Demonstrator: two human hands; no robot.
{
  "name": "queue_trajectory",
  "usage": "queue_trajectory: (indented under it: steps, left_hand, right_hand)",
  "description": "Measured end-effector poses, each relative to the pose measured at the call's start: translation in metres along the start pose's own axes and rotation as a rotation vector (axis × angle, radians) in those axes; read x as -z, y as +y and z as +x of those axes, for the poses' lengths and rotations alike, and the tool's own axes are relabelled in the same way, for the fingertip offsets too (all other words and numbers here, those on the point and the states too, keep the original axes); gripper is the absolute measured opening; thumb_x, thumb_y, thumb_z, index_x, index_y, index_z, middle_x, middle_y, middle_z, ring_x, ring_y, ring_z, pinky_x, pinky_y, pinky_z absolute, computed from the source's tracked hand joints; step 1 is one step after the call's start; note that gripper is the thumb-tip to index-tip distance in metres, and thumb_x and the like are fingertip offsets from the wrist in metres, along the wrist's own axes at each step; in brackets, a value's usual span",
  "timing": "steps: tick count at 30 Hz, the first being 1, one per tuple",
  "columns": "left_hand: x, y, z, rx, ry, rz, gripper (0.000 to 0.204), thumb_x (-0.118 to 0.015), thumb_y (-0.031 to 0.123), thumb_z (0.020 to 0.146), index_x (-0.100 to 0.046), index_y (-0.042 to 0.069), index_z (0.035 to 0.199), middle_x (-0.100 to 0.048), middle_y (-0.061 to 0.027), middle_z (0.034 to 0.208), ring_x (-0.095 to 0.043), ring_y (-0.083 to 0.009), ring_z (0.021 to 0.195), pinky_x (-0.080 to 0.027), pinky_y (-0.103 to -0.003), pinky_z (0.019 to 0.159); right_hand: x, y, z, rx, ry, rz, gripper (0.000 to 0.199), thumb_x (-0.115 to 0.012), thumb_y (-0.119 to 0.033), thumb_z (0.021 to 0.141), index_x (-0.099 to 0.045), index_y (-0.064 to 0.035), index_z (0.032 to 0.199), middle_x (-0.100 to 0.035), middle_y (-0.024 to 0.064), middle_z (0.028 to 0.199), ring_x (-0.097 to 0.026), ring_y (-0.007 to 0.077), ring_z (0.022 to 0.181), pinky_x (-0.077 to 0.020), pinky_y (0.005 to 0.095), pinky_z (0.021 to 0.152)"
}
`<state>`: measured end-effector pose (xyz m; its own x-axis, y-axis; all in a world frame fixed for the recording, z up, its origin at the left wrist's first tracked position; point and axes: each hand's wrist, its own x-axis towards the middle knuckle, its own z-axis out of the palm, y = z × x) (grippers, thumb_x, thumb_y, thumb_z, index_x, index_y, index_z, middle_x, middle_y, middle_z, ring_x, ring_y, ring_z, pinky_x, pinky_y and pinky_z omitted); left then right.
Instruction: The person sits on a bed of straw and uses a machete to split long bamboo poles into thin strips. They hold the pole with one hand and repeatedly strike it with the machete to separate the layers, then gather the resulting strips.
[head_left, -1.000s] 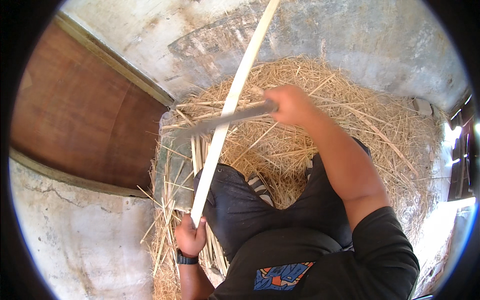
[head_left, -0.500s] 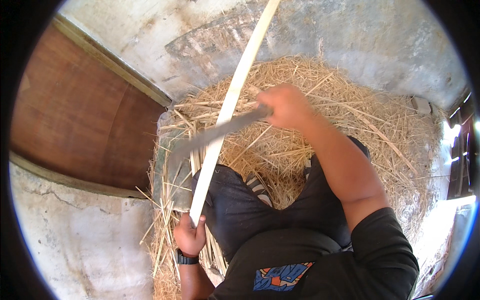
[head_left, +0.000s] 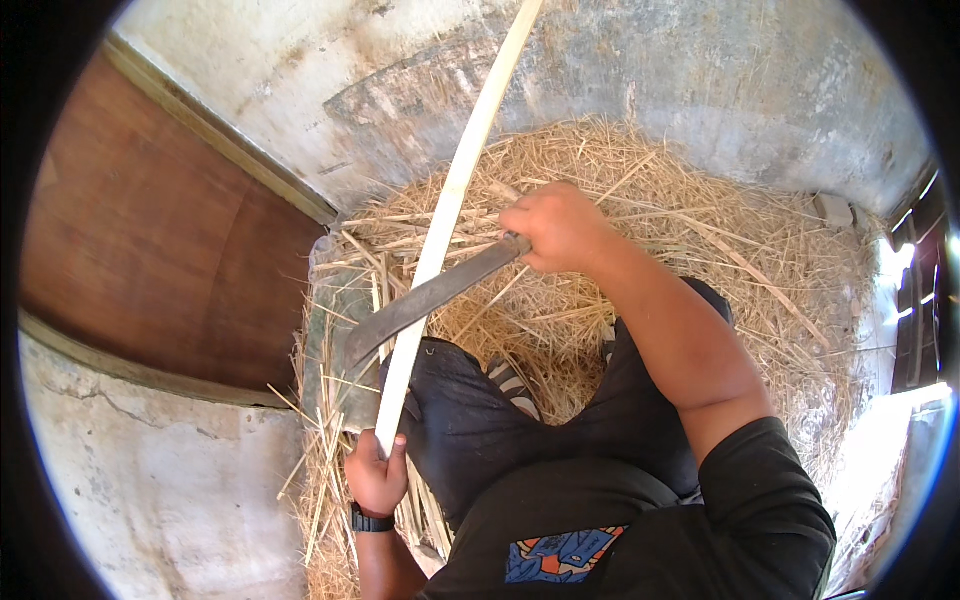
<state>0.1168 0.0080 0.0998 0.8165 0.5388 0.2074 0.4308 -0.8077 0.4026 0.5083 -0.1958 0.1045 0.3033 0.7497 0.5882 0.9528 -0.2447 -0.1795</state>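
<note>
My left hand (head_left: 376, 478), with a dark watch on its wrist, is closed round the lower end of a long pale strip of split bamboo (head_left: 474, 135). From there the strip slants up and away past my left knee, and its far end runs out of the picture. My right hand (head_left: 566, 228) grips the handle of a machete (head_left: 455, 283) whose dark blade points down and left. Seen from above, the blade crosses in front of the strip at mid-length. Whether the edge touches the bamboo I cannot tell.
Straw-like shavings (head_left: 590, 150) and thin strips cover the floor around my feet. A brown wooden panel (head_left: 160, 230) in a frame stands at the left, beside a weathered wall (head_left: 700, 90). A small block (head_left: 834, 211) lies at the far right.
The machete blade, blurred before, now shows sharply and sits slightly lower across the strip. My right hand has shifted a little down and left. My left hand keeps its hold on the bamboo.
</note>
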Motion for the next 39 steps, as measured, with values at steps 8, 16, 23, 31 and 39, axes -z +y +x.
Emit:
queue_trajectory:
  steps: [8, 16, 23, 31, 39]
  left_hand:
    - [-0.005, -0.007, -0.011, -0.019, 0.055, -0.034, 0.028, -0.074, 0.026, 0.091, -0.06, 0.003, 0.085, -0.061, -0.0195, 0.064, -0.062, -0.0396, 0.058, -0.046, -0.043, 0.053]
    - [-0.006, -0.012, -0.011, -0.04, 0.046, -0.022, 0.029, -0.075, 0.026, 0.09, -0.058, 0.003, 0.084, -0.061, -0.02, 0.065, -0.063, -0.041, 0.058, -0.046, -0.045, 0.052]
    - [0.001, -0.019, -0.018, -0.074, 0.053, 0.036, 0.028, -0.076, 0.026, 0.089, -0.059, 0.003, 0.085, -0.06, -0.0193, 0.064, -0.063, -0.0402, 0.057, -0.047, -0.044, 0.052]
    - [-0.014, -0.011, -0.006, -0.025, 0.016, -0.075, 0.028, -0.074, 0.026, 0.091, -0.059, 0.003, 0.087, -0.061, -0.0189, 0.065, -0.063, -0.039, 0.057, -0.047, -0.043, 0.052]
    - [-0.009, -0.023, -0.017, -0.05, 0.037, -0.001, 0.03, -0.074, 0.027, 0.091, -0.056, 0.003, 0.084, -0.06, -0.019, 0.062, -0.061, -0.0409, 0.056, -0.046, -0.044, 0.051]
  right_hand:
    - [0.001, 0.031, -0.009, -0.425, 0.055, 0.071, 0.015, -0.073, -0.019, 0.081, -0.068, -0.011, 0.092, -0.068, 0.0064, 0.073, -0.067, 0.0237, 0.069, -0.0554, 0.0396, 0.064]
    - [0.009, -0.015, 0.005, 0.001, -0.212, -0.051, 0.016, -0.075, -0.02, 0.08, -0.068, -0.011, 0.09, -0.066, 0.0042, 0.074, -0.068, 0.0211, 0.076, -0.0568, 0.0391, 0.067]
    - [0.028, 0.044, -0.007, -0.785, 0.103, 0.173, 0.023, -0.073, -0.026, 0.088, -0.071, -0.0069, 0.101, -0.07, 0.0084, 0.075, -0.066, 0.0195, 0.064, -0.0562, 0.0351, 0.064]
    - [0.007, 0.01, -0.006, -0.281, -0.117, 0.204, 0.022, -0.072, -0.021, 0.079, -0.071, -0.0101, 0.098, -0.07, 0.0115, 0.075, -0.069, 0.0279, 0.07, -0.0542, 0.0439, 0.065]
    - [0.006, 0.034, -0.006, -0.538, -0.087, 0.127, 0.018, -0.072, -0.019, 0.078, -0.07, -0.0119, 0.095, -0.069, 0.0096, 0.074, -0.069, 0.0257, 0.07, -0.0541, 0.0419, 0.063]
